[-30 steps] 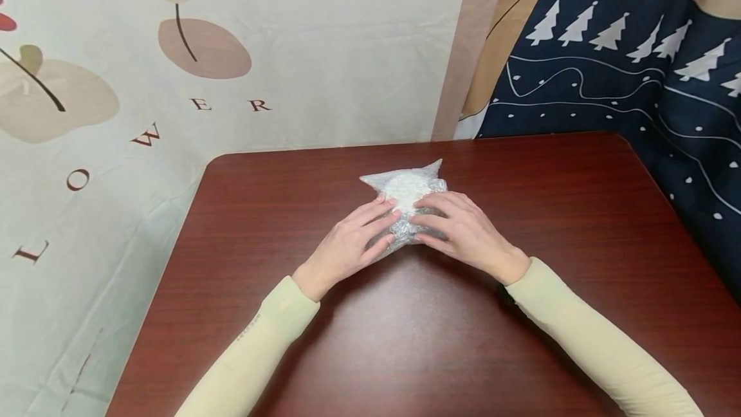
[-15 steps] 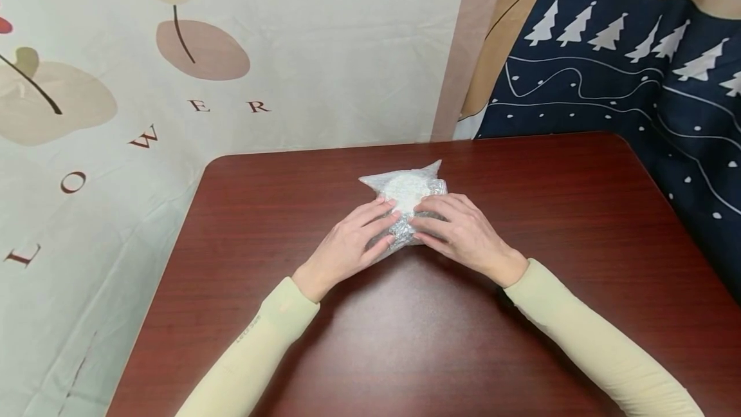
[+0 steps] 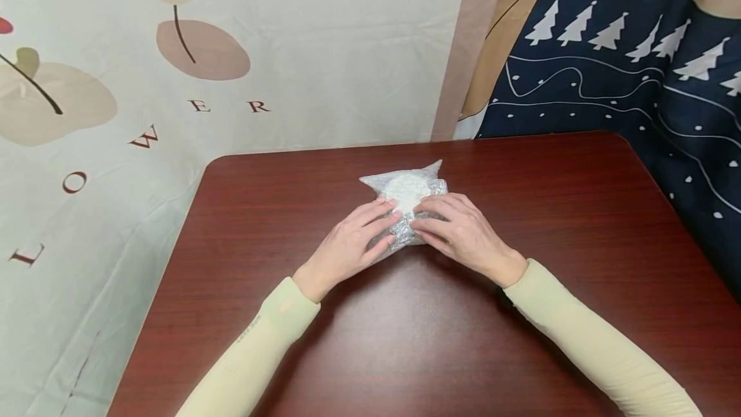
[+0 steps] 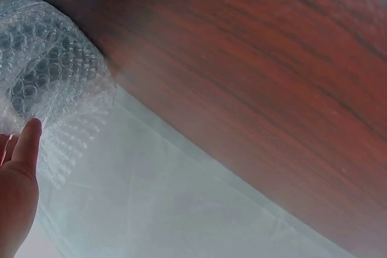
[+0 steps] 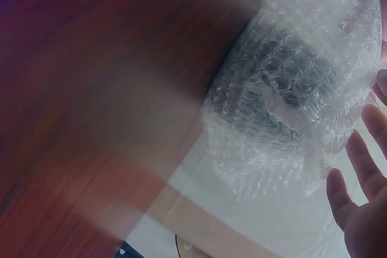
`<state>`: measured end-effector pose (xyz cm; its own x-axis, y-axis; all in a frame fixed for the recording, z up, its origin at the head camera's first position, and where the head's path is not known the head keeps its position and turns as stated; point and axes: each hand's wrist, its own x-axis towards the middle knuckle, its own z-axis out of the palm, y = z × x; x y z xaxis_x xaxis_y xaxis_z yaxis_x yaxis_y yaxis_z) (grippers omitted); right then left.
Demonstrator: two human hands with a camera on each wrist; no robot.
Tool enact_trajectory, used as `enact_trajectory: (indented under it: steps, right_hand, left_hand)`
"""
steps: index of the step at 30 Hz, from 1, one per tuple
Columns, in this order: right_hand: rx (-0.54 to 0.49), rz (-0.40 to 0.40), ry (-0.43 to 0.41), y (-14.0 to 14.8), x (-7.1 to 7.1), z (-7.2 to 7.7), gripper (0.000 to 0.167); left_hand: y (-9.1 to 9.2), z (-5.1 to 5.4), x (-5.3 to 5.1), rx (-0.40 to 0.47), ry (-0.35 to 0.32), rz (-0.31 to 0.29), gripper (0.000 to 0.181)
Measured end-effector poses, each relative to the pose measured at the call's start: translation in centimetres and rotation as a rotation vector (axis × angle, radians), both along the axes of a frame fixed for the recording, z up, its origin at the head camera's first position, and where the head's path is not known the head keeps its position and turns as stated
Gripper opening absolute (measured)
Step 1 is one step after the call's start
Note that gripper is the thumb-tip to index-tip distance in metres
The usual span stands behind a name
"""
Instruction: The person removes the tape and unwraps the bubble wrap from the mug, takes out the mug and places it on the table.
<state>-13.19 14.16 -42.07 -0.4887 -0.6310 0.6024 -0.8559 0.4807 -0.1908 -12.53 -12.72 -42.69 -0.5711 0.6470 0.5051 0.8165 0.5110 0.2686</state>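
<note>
A bubble-wrapped package [image 3: 408, 192] lies on the table toward its far edge; a dark shape shows through the clear wrap [image 5: 284, 83] in the right wrist view. My left hand [image 3: 347, 246] rests against its left side, the fingers spread and fairly straight with their tips on the wrap. On the other side my right hand [image 3: 466, 233] touches it with lightly bent, spread fingers. In the left wrist view one fingertip [image 4: 29, 134] meets the bubble wrap [image 4: 54, 70]. What the package holds cannot be made out. The undersides of both hands are hidden in the head view.
The dark red wooden table [image 3: 405, 340] has rounded far corners. Behind it hangs a pale curtain [image 3: 347, 50] with printed leaves and letters. A navy cloth [image 3: 579, 89] with white trees hangs at the right, close to the table's edge.
The right hand's fingers have shifted very slightly on the wrap, drawing closer together. The package and the left hand stay in place.
</note>
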Motion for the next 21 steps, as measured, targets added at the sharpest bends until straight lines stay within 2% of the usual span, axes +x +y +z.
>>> enact_trajectory:
  steps: [7,14,21]
  right_hand:
    - [-0.07,0.004,-0.04,-0.17,-0.22,0.32,0.022]
    - [-0.124,-0.006,-0.061,-0.44,-0.45,0.8,0.023]
    - [-0.185,-0.057,-0.099,-0.81,-0.84,0.89,0.019]
  left_hand:
    - [0.02,-0.18,-0.02,0.006,0.016,-0.001,0.04]
    - [0.1,-0.01,0.09,-0.001,0.002,0.0,0.04]
    - [0.12,0.0,0.09,0.002,0.014,0.0,0.04]
